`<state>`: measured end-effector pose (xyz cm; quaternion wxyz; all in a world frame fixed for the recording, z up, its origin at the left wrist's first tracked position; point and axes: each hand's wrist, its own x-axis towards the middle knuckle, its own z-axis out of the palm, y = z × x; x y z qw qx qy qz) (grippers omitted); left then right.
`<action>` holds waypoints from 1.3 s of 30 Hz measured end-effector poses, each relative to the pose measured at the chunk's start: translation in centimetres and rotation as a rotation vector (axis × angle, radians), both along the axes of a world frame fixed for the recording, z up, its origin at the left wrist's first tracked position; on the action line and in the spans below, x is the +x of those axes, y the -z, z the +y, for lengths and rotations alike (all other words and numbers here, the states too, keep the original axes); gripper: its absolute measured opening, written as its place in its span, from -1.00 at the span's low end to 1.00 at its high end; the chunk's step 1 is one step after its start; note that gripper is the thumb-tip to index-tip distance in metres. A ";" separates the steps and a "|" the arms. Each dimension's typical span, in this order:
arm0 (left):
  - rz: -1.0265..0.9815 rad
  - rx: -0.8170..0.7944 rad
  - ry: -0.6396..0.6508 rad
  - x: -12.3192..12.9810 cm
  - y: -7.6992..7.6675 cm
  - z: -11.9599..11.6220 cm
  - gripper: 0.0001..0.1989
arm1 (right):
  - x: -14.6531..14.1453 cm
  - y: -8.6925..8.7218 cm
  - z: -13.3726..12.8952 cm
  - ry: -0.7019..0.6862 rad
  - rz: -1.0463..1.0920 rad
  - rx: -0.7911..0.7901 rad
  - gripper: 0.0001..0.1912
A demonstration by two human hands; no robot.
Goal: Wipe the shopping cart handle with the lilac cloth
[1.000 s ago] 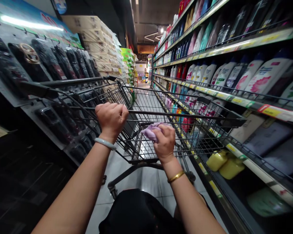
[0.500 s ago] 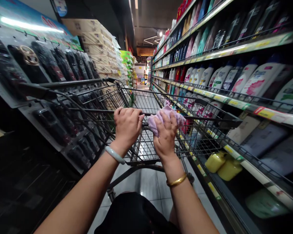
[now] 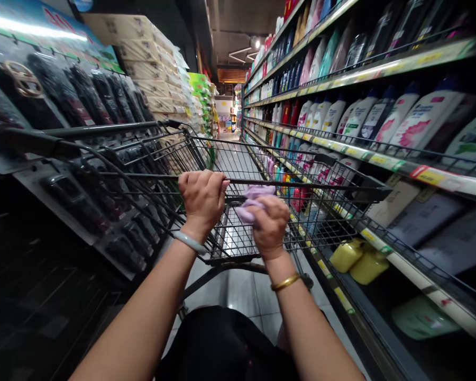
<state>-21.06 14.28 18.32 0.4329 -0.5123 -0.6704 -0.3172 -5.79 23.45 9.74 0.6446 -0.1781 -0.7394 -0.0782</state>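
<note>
In front of me stands a dark wire shopping cart (image 3: 317, 233), its top rail running crosswise under my hands. My left hand (image 3: 201, 203) is wrapped over that rail, with a pale bangle on the wrist. Just to its right, my right hand (image 3: 270, 225) grips a crumpled lilac cloth (image 3: 250, 206), slightly below the rail on my side. The cloth bunches out from the fingers on the left and top. A gold bracelet circles my right wrist. Whether the cloth touches the cart wires is hard to make out.
Shelves of shampoo bottles (image 3: 424, 121) line the right side, with yellow jars (image 3: 367, 264) low down. Packaged belts (image 3: 67, 95) hang on the left. Behind them rise stacked tissue packs (image 3: 143, 69). The tiled aisle (image 3: 228, 153) runs ahead between them.
My right hand has drawn back and down off the rail, and its fingers have closed tighter on the cloth, which is more bunched. My left hand keeps its hold on the rail.
</note>
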 end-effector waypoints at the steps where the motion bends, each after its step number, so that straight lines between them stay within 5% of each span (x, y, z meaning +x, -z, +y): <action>1: -0.008 -0.004 0.005 0.0 0.0 0.0 -0.67 | 0.7 -0.2 1.0 0.012 0.100 -0.045 -0.89; 5: -0.023 0.013 -0.004 0.0 0.1 0.2 -0.67 | 1.5 -0.3 2.0 0.147 0.365 -0.182 -0.80; 11: -0.028 0.003 0.006 -0.4 0.2 0.3 -0.65 | 0.9 0.5 -0.3 -0.070 -0.077 -0.032 -0.74; 16: -0.026 -0.002 -0.007 -1.0 0.2 0.7 -0.65 | 2.8 0.0 2.8 0.121 0.370 -0.210 -0.84; 22: -0.040 -0.063 -0.048 -1.3 -0.3 1.2 -0.66 | 0.6 1.4 0.8 -0.107 -0.212 -0.271 -0.63; 28: -0.092 -0.105 -0.063 -1.7 -0.7 2.1 -0.66 | 2.0 2.0 3.6 0.133 0.187 -0.381 -0.69; 34: -0.136 -0.077 -0.045 -2.8 -0.6 3.1 -0.59 | 1.0 3.3 1.6 -0.041 -0.335 -0.435 -0.63; 39: -0.193 0.061 0.112 -1.3 -0.2 3.0 -0.66 | 2.4 2.2 2.8 0.104 -0.099 -0.507 -0.64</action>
